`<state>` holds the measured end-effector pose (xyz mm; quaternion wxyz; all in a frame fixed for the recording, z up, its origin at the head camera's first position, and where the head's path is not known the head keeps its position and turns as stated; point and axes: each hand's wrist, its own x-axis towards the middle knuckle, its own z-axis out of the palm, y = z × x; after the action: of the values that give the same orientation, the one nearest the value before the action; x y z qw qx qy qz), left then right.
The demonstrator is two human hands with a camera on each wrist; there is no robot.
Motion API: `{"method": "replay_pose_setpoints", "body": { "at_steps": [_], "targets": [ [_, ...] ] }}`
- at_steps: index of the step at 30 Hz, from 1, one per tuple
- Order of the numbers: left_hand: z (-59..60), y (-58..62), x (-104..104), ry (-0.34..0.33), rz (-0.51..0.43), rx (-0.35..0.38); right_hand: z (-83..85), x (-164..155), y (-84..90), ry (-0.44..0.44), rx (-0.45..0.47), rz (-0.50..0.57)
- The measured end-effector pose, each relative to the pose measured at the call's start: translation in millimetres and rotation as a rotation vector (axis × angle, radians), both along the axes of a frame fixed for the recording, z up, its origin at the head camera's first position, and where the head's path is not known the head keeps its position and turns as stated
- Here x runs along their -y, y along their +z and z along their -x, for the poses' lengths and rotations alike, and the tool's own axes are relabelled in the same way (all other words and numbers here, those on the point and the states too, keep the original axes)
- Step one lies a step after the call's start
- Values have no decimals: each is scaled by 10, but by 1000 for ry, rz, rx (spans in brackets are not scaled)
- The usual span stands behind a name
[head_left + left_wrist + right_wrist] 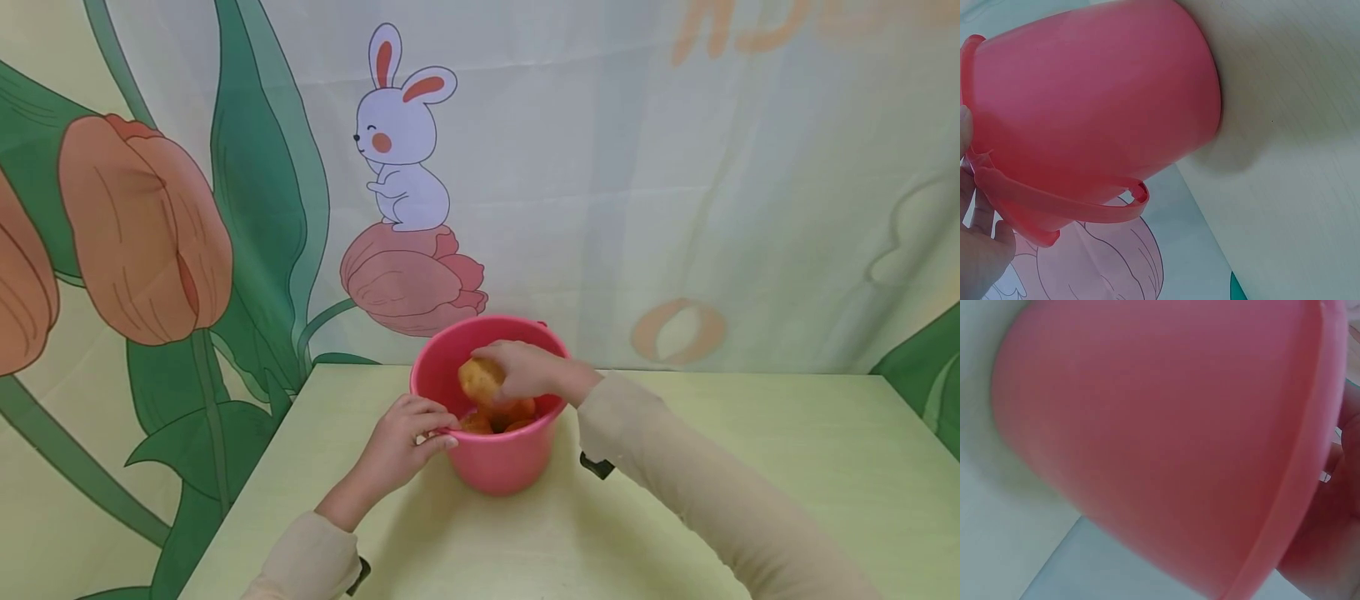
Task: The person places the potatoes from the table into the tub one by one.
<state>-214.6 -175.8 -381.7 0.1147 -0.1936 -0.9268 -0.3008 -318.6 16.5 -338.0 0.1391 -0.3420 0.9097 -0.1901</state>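
A pink bucket [498, 462] stands on the table, its mouth toward me in the head view. My left hand [401, 437] pinches its near-left rim between thumb and fingers. Inside the bucket mouth, my right hand [528, 371] grips a yellow-brown potato [480, 382] from above and the right. Several orange-brown rounded pieces [476, 423] lie beneath it in the bucket, partly hidden by the hand and rim. The left wrist view shows the bucket's pink handle [1085, 209] hanging along its outer side. In the right wrist view, the bucket wall hides most of the right hand's fingers.
The pale yellow-green table [735, 467] stretches out on both sides of the bucket. Behind its far edge hangs a printed cloth [570, 192] with a rabbit and tulips. Dark wrist devices [597, 465] show beneath both sleeves.
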Motion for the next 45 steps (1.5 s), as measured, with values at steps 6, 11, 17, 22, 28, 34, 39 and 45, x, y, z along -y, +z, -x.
{"method": "replay_pose_setpoints", "body": {
  "at_steps": [6,11,17,22,28,34,39,45],
  "targets": [
    [1,-4,6,-4,-2,-5,-2,54,-49,-11,-7,-9],
    [1,-7,6,-5,-4,-5,13,83,-90,-25,-6,-6],
    [-1,-1,1,4,-4,-2,20,99,-129,-44,23,7],
    [-1,2,-5,8,-1,1,20,114,-174,-48,31,27],
    [2,-2,-12,22,-8,11,29,152,-221,-51,35,47],
    [1,3,-15,33,-13,21,57,187,-277,-62,45,81],
    [-2,8,-11,29,-11,18,85,216,-303,-40,41,79],
    [4,2,-6,24,-9,24,91,241,-316,-55,77,91]
  ]
}}
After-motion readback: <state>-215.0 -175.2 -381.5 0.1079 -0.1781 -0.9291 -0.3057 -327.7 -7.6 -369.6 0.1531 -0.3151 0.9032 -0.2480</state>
